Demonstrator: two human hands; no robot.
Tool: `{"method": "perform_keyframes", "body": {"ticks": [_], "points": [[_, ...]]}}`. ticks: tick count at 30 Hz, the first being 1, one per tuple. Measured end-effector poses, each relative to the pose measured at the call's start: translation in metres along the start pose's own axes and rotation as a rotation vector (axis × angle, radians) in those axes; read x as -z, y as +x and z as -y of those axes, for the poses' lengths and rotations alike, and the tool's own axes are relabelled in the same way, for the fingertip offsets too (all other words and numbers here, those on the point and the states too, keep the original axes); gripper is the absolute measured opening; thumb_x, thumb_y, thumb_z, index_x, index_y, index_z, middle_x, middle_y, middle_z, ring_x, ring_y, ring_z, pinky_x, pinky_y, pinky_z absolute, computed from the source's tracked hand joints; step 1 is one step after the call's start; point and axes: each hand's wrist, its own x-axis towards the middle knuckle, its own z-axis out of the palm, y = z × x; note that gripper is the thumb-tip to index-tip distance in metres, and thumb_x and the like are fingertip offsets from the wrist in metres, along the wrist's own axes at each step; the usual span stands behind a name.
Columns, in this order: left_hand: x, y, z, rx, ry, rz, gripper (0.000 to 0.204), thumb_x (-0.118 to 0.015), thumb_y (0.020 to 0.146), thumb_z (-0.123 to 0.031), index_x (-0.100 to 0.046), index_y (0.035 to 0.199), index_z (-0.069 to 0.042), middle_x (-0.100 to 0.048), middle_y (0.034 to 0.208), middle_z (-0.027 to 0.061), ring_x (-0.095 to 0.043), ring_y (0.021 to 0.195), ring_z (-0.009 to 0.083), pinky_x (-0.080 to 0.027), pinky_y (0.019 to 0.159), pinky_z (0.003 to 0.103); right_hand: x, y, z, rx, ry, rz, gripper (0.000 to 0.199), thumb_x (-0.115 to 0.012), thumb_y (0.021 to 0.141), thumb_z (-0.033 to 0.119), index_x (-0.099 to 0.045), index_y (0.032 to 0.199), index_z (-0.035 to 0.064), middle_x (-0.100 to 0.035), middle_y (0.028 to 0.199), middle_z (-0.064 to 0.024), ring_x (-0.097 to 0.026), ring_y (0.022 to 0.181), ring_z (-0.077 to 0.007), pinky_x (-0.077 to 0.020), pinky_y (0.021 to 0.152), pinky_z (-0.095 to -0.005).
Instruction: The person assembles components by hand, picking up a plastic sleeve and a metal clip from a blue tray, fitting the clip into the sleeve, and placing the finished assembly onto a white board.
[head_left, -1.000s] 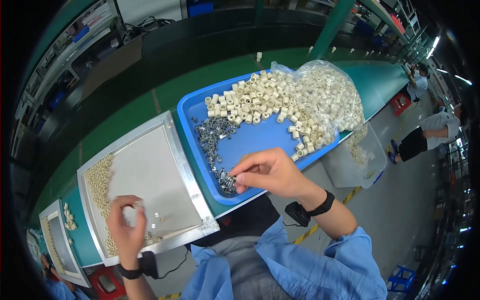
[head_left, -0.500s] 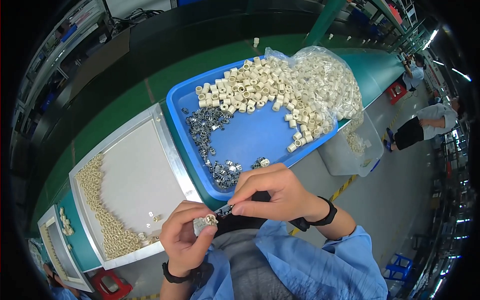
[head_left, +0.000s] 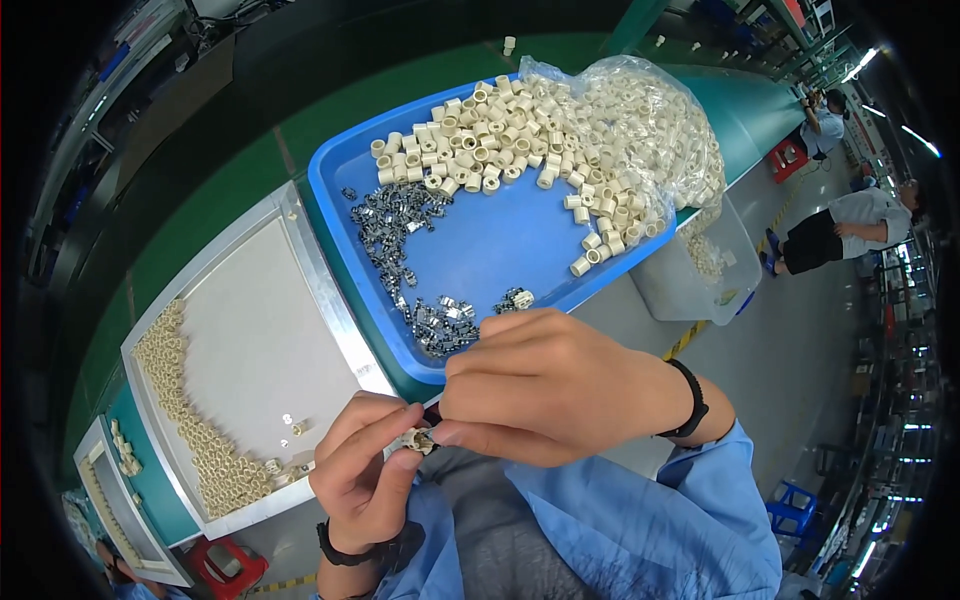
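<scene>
My left hand (head_left: 362, 465) pinches a small cream plastic socket (head_left: 416, 440) between thumb and fingers, its open end facing my right hand. My right hand (head_left: 545, 388) is closed close against that socket, thumb and fingertips at its mouth. A bit of something dark shows by the right fingertips, but what they hold is mostly hidden. Just beyond the hands stands a blue tray (head_left: 480, 255) with many cream cylindrical sockets (head_left: 490, 140) at its far side. Small metal clips (head_left: 385, 225) lie along its left side, with another pile at its near edge.
A clear plastic bag (head_left: 650, 140) full of sockets lies over the tray's far right. A white-framed board (head_left: 265, 330) with rows of small cream parts (head_left: 215, 450) is at left. A translucent bin (head_left: 690, 275) stands right. People (head_left: 845, 230) are farther off.
My right hand has come in to the left against the socket, now covering the metal piece seen in its fingertips before. The left hand has tilted the socket and shifted slightly left.
</scene>
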Motion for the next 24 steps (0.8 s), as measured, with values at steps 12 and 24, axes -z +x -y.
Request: {"method": "perform_keyframes", "body": {"ticks": [12, 24], "points": [[-0.0005, -0.0013, 0.0038, -0.025, 0.008, -0.008, 0.031, -0.075, 0.089, -0.004, -0.073, 0.118, 0.009, -0.069, 0.106, 0.0186, -0.064, 0.092, 0.0267, -0.051, 0.081, 0.036, 0.0013, -0.001, 0.0053, -0.061, 0.001, 0.048, 0.021, -0.077, 0.093, 0.014, -0.06, 0.085, 0.0061, -0.061, 0.078, -0.0049, -0.053, 0.058, -0.0247, -0.0411, 0.055, -0.0358], [-0.0027, -0.0021, 0.0048, -0.018, -0.008, 0.038, 0.031, -0.078, 0.087, -0.004, -0.074, 0.115, 0.009, -0.069, 0.106, 0.0186, -0.066, 0.091, 0.0262, -0.053, 0.079, 0.035, -0.0044, -0.0068, 0.0051, -0.085, 0.032, 0.059, 0.021, -0.075, 0.095, 0.016, -0.06, 0.084, 0.0066, -0.062, 0.078, -0.0062, -0.056, 0.06, -0.0256, -0.0438, 0.055, -0.036]]}}
